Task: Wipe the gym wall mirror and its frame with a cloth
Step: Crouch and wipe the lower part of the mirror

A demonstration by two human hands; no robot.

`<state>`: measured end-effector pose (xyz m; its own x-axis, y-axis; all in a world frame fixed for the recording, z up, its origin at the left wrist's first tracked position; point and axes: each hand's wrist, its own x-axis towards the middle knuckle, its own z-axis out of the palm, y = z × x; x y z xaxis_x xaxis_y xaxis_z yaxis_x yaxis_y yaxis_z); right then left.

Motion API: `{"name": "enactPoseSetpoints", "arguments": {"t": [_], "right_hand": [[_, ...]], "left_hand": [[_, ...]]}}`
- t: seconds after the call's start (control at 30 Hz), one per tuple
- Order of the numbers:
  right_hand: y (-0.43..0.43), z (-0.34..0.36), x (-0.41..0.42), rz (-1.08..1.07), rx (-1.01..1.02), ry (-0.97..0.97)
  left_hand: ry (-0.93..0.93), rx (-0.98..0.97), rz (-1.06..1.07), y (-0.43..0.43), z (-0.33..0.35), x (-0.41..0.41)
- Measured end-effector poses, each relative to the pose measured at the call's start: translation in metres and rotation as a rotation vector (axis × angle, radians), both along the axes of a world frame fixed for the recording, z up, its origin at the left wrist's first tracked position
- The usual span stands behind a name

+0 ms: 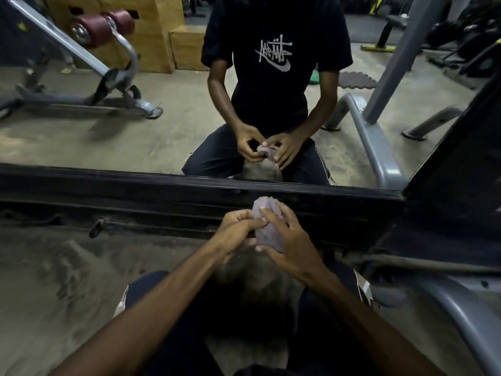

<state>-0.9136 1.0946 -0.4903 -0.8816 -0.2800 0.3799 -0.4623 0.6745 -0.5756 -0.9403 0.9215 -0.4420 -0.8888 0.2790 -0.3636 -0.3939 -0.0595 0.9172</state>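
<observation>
While we crouch facing the wall mirror [135, 118], w/ its black bottom frame [135, 183] just ahead, left hand [237, 229] & right hand [294, 248] both have fingers curled round the bunched purple cloth [267, 213], held near the frame, apparently not touching it. Risk, imo: a tight wad traps grit from the dusty floor [67, 267] & streaks or scratches the glass.

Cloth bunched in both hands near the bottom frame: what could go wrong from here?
1. The cloth, wadded between the left hand and right hand, may wipe with a small patch and streak the mirror.
2. The dusty floor lies right below the frame; a low pass could pick up grit.
</observation>
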Motion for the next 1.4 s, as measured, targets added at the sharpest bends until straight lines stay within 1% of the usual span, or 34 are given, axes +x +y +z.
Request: {"name": "enactPoseSetpoints", "arguments": {"t": [0.03, 0.07, 0.1, 0.17, 0.27, 0.3, 0.33, 0.37, 0.43, 0.53, 0.6, 0.73, 0.8, 0.87, 0.93, 1.0, 1.03, 1.07, 1.13, 1.2, 1.27, 1.33, 1.4], "right_hand": [[0.003, 0.001, -0.003, -0.041, -0.028, 0.06], [0.007, 0.008, -0.007, -0.087, -0.05, 0.116], [0.013, 0.018, -0.012, -0.126, -0.066, 0.171], [0.028, 0.047, -0.018, -0.167, -0.072, 0.302], [0.053, 0.106, -0.035, -0.25, -0.032, 0.558], [0.064, 0.132, -0.043, -0.3, -0.023, 0.663], [0.071, 0.152, -0.049, -0.352, -0.028, 0.746], [0.082, 0.182, -0.059, -0.399, -0.029, 0.84], [0.1, 0.232, -0.074, -0.495, -0.022, 0.96], [0.133, 0.305, -0.093, -0.621, -0.037, 1.076], [0.153, 0.35, -0.102, -0.693, -0.063, 1.074], [0.191, 0.439, -0.108, -0.839, -0.043, 1.05], [0.205, 0.468, -0.113, -0.859, -0.003, 1.021], [0.206, 0.472, -0.119, -0.825, -0.005, 0.992], [0.198, 0.444, -0.122, -0.764, 0.04, 0.962], [0.195, 0.404, -0.123, -0.693, 0.233, 1.002], [0.201, 0.397, -0.123, -0.671, 0.349, 1.039], [0.209, 0.404, -0.122, -0.662, 0.432, 1.043], [0.224, 0.456, -0.122, -0.756, 0.494, 1.031], [0.228, 0.521, -0.119, -0.919, 0.456, 0.998], [0.228, 0.552, -0.121, -0.97, 0.377, 0.995], [0.232, 0.541, -0.128, -0.932, 0.261, 1.019], [0.234, 0.501, -0.13, -0.916, 0.158, 1.028]], "left_hand": [[0.053, -0.009, 0.007, 0.003, 0.005, -0.002], [0.145, -0.029, 0.036, 0.006, 0.011, -0.005], [0.279, -0.071, 0.08, 0.008, 0.018, -0.011], [0.637, -0.239, 0.152, 0.01, 0.041, -0.021], [1.238, -0.643, 0.186, 0.017, 0.097, -0.042], [1.43, -0.721, 0.204, 0.024, 0.123, -0.053], [1.578, -0.781, 0.225, 0.029, 0.146, -0.058], [1.698, -0.826, 0.249, 0.039, 0.177, -0.067], [1.825, -0.962, 0.28, 0.057, 0.227, -0.079], [1.895, -1.15, 0.328, 0.082, 0.298, -0.097], [1.915, -1.261, 0.349, 0.097, 0.337, -0.108], [2.011, -1.338, 0.385, 0.124, 0.398, -0.128], [2.037, -1.363, 0.41, 0.135, 0.417, -0.135], [2.05, -1.389, 0.436, 0.142, 0.426, -0.142], [2.081, -1.398, 0.47, 0.145, 0.424, -0.152], [2.126, -1.388, 0.522, 0.147, 0.424, -0.158], [2.146, -1.386, 0.542, 0.148, 0.43, -0.158], [2.147, -1.387, 0.557, 0.148, 0.435, -0.159], [2.133, -1.386, 0.579, 0.15, 0.451, -0.158], [2.124, -1.401, 0.572, 0.152, 0.456, -0.161], [2.136, -1.425, 0.601, 0.152, 0.453, -0.166], [2.149, -1.421, 0.632, 0.153, 0.451, -0.168], [2.152, -1.365, 0.632, 0.154, 0.444, -0.164]]}}
